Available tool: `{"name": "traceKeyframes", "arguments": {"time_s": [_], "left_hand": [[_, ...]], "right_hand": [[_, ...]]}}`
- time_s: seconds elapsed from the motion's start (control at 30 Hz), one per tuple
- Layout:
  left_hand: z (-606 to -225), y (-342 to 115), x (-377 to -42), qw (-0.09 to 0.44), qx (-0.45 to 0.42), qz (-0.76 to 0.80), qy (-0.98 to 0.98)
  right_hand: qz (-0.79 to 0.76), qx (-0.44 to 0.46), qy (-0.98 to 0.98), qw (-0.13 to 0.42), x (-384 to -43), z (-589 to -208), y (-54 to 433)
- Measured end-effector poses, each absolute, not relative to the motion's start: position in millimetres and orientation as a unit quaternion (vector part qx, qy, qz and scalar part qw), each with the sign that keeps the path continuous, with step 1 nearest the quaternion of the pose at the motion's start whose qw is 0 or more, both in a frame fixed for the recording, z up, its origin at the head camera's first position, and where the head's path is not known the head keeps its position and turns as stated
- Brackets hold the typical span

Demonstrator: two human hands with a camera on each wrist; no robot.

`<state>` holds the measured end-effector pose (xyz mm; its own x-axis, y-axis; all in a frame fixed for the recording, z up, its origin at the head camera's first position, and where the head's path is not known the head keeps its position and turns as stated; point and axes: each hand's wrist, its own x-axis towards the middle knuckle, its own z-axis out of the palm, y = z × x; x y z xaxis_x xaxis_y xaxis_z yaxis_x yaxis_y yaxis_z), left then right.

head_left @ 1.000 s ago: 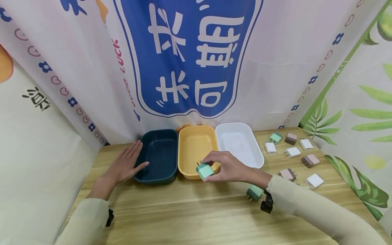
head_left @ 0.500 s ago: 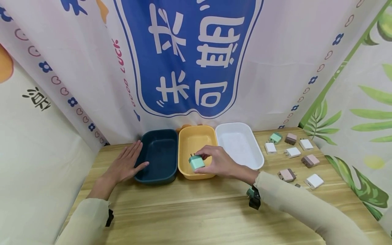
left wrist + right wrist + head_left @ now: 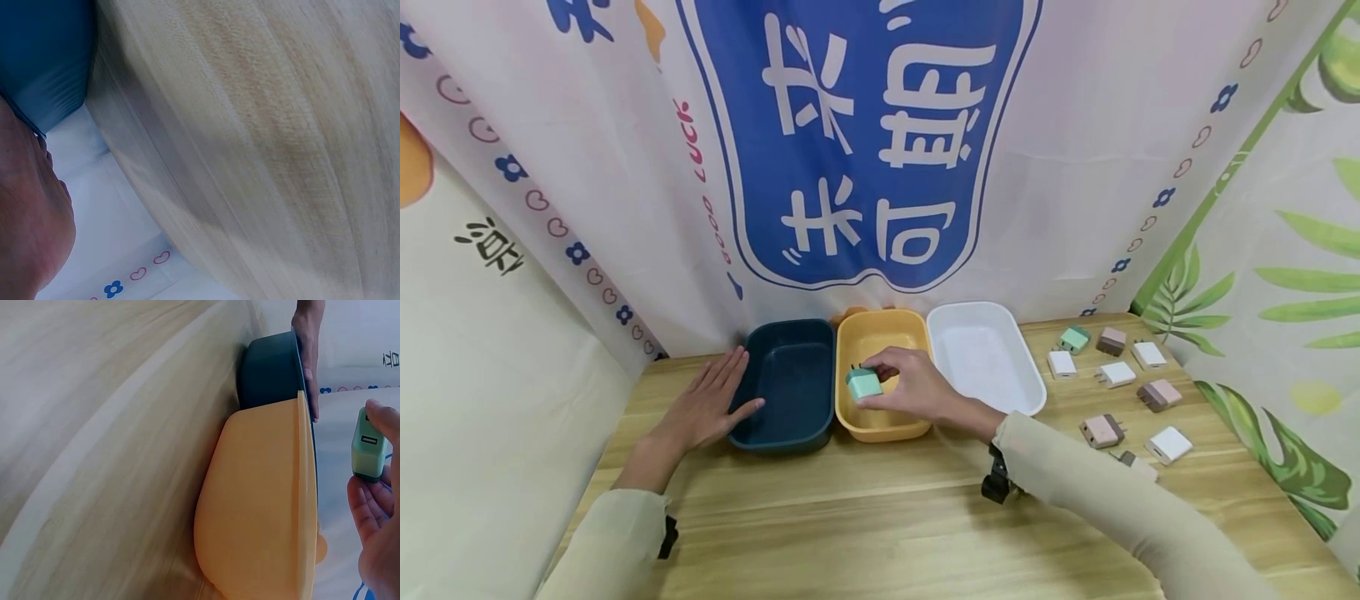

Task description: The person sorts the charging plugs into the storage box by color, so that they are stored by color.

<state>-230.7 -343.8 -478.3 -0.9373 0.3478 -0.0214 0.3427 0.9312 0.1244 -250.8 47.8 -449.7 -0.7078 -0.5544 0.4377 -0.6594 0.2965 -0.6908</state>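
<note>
Right hand [image 3: 913, 385] pinches mint charger [image 3: 865, 386] over yellow bin [image 3: 886, 432], mid-frame; slack pinch could drop it; left hand [image 3: 702, 406] unclenched

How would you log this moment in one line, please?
right hand: holds green charger above yellow tray | left hand: rests against dark blue tray | other chargers: on table

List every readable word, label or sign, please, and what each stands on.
"GOOD LUCK", pink, on the back curtain.
"未来可期", white, on its blue panel.
Black writing on the left curtain: unclear.
Blue writing, back curtain's top: cut off.
Chargers and trays: no legible text.
</note>
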Motion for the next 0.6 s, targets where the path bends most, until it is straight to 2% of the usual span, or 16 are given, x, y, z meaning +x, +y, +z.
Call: {"name": "traceKeyframes", "arguments": {"time_s": [0.6], "left_hand": [[-479.5,-344.6,-231.4,0.011,0.178,0.066,0.982]], "right_hand": [[0.500,0.301,-0.812,0.022,-276.1,-456.5,17.2]]}}
